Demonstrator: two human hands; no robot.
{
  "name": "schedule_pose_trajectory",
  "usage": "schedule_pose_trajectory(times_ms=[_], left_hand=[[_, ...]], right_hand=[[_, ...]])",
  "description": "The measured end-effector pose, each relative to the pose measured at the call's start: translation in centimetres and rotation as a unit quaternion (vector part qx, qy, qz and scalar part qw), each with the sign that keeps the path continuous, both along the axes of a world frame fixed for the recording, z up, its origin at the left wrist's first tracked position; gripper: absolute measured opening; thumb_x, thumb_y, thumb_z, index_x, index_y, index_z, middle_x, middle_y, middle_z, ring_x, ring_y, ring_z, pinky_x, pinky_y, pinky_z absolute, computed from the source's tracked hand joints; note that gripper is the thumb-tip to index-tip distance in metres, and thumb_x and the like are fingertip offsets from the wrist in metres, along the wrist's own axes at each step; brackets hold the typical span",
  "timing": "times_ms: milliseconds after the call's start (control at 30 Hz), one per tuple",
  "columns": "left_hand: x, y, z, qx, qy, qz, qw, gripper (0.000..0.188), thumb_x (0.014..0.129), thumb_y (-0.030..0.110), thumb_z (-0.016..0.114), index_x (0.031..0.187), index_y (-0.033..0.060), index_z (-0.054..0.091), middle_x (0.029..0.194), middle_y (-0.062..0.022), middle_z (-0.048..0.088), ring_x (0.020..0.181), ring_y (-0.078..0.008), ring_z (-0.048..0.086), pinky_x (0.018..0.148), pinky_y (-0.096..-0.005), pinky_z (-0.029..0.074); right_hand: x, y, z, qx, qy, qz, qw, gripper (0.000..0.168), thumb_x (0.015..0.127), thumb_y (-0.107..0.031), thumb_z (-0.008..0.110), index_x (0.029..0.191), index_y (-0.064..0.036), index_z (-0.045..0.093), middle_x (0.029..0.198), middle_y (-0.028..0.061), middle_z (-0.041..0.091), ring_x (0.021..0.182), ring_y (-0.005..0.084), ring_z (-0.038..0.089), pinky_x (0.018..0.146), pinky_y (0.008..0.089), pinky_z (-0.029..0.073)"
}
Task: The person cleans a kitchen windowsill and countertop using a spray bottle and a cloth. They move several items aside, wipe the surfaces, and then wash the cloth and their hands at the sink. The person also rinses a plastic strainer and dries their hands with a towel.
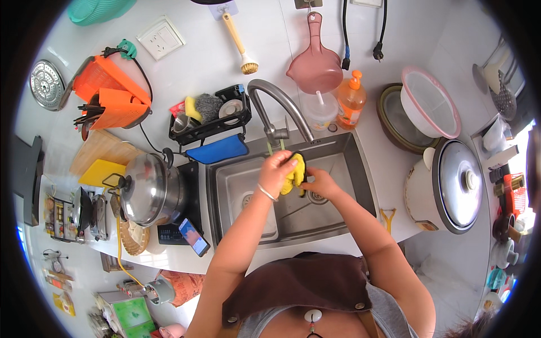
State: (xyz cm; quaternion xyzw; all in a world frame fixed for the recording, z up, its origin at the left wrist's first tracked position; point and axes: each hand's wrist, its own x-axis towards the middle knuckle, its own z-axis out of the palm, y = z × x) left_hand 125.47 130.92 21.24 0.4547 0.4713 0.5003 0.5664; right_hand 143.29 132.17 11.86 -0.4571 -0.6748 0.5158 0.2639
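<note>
A crumpled yellow cloth with a dark edge (293,174) is held over the double-bowl metal sink (367,186). My left hand (274,171) grips its upper left side, fingers closed on it. On the right, my right hand (320,183) has its fingertips at the cloth's dark edge; the contact is partly hidden. The curved metal faucet (281,99) arches just above my hands, and no water is visible coming from it. Behind my right hand shows a round drain (319,197) in the right bowl.
Left of the sink stand a lidded steel pot (146,190), a smartphone (194,237) and a black caddy with sponges (211,126). An orange soap bottle (351,103) and a large lidded pot (439,186) stand right. A blue cloth (217,149) hangs at the sink's back.
</note>
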Motion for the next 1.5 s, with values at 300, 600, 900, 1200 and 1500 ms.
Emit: schedule_pose_trajectory(times_ms=[300,600,900,1200,1500], left_hand=[[-8.7,-2.9,1.5,0.009,0.016,0.157,0.987,0.014,0.084,0.004,0.067,0.097,-0.0011,0.065,0.089,-0.0022,0.064,0.082,-0.0103,0.058,0.075,-0.0248,0.046],[-19.3,-6.5,-2.2,0.049,0.024,0.436,0.898,0.014,0.076,-0.005,0.070,0.090,-0.0045,0.070,0.089,-0.0077,0.069,0.083,-0.0144,0.064,0.080,-0.0248,0.050],[-27.2,2.7,3.3,0.080,0.163,0.417,0.890,0.026,0.083,0.008,0.066,0.107,-0.0027,0.063,0.088,-0.0104,0.069,0.074,-0.0156,0.066,0.066,-0.0271,0.050],[-22.9,4.6,1.5,0.121,0.732,0.055,0.668,0.041,0.067,0.003,0.060,0.109,0.0039,0.063,0.107,-0.0191,0.064,0.097,-0.0396,0.060,0.088,-0.0456,0.046],[-9.9,-1.8,0.2,0.440,0.534,0.060,0.720,0.025,0.074,-0.002,0.052,0.095,0.0058,0.064,0.099,-0.0108,0.062,0.097,-0.0319,0.058,0.104,-0.0544,0.035]], right_hand=[[1.0,1.0,0.4,-0.007,0.080,-0.109,0.991,0.025,0.076,-0.006,0.069,0.100,-0.001,0.068,0.086,0.0121,0.067,0.077,0.0221,0.063,0.070,0.0324,0.049],[-8.0,0.9,9.0,0.071,0.145,-0.063,0.985,0.018,0.076,-0.005,0.075,0.094,-0.005,0.071,0.087,0.0043,0.061,0.063,0.0122,0.059,0.057,0.0267,0.046],[-18.9,8.0,14.3,0.215,0.186,-0.079,0.955,0.047,0.081,0.000,0.063,0.126,0.000,0.050,0.113,0.0165,0.063,0.095,0.0271,0.065,0.083,0.0354,0.051],[-2.2,-4.2,3.4,0.223,-0.046,-0.045,0.973,0.016,0.082,-0.009,0.060,0.096,-0.005,0.067,0.094,0.0149,0.066,0.088,0.0346,0.063,0.077,0.0425,0.051],[18.9,-21.7,-1.5,0.062,-0.369,-0.475,0.796,0.032,0.076,-0.009,0.067,0.107,-0.004,0.060,0.100,0.0122,0.060,0.097,0.0318,0.058,0.082,0.0421,0.049]])
